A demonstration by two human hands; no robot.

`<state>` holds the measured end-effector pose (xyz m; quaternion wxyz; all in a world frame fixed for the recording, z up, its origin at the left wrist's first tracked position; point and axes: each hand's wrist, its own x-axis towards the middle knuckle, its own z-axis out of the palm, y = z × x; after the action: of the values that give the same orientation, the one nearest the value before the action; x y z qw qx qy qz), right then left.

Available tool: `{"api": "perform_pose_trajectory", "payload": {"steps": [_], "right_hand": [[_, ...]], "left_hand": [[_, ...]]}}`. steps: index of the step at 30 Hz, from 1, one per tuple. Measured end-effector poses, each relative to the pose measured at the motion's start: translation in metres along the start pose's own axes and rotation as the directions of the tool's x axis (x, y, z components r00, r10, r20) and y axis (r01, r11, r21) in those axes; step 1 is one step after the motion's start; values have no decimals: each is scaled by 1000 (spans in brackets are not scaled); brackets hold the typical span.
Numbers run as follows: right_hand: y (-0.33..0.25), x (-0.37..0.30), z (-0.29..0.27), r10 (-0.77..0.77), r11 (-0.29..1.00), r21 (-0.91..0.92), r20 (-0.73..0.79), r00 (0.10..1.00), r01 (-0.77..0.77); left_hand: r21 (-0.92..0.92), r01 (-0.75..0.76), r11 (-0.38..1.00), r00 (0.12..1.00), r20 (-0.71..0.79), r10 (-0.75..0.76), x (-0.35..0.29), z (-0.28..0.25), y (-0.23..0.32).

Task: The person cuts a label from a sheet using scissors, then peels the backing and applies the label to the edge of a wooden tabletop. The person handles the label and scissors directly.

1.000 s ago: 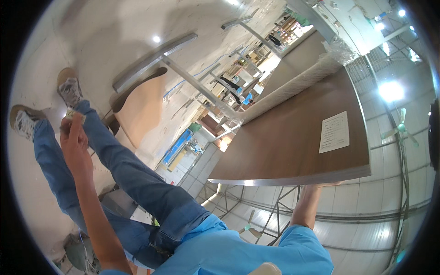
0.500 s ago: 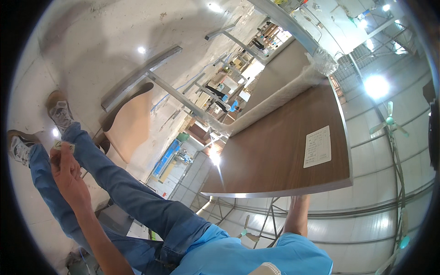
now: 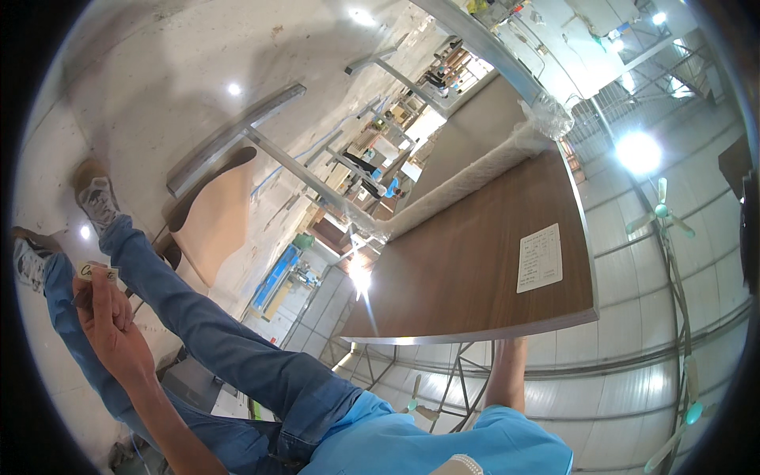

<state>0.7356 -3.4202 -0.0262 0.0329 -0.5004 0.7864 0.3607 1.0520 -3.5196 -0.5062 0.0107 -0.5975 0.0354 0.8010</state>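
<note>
At the far left, in front of my legs, my left hand (image 3: 112,326) pinches a small pale label (image 3: 85,271) with dark lettering between thumb and fingers. Its printed face shows, partly covered by a finger. My right forearm (image 3: 507,374) rises behind the lower edge of a dark brown wood-grain panel (image 3: 451,273). That panel hides my right hand, so its fingers cannot be seen. A white printed sheet (image 3: 540,259) is stuck on the panel's right part. Across the panel runs a bar wrapped in clear plastic (image 3: 467,186).
A grey metal leg (image 3: 285,157) with a long foot (image 3: 237,138) joins the wrapped bar. Beside my legs stands a curved tan board (image 3: 215,214) with a dark edge. Farther back are other frames, a blue-topped bench (image 3: 275,277) and people. My shoes (image 3: 99,202) rest on the pale floor.
My left hand has turned slightly, so more of the label's printed face shows. The whole scene has shifted a little to the left in view. My right arm stays behind the panel.
</note>
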Motion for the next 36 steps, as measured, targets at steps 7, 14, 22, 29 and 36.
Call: {"api": "perform_pose_trajectory", "payload": {"steps": [7,14,22,29,36], "right_hand": [[-1,0,0,2,1000,5,18,1000,-2],[-3,6,9,2,1000,19,-11,1000,-1],[2,6,26,34,998,52,-130,991,-27],[23,-5,48,254,959,210,-334,908,-191],[-5,-8,76,565,777,523,-335,754,-350]], "left_hand": [[23,10,1000,1000,22,-10,-1,1,5],[0,-2,1000,1000,-6,2,-2,1,7],[25,134,991,988,-76,-132,-4,12,-7],[149,181,972,979,71,-193,-9,21,-6],[271,-52,961,996,85,30,-130,58,27]]}}
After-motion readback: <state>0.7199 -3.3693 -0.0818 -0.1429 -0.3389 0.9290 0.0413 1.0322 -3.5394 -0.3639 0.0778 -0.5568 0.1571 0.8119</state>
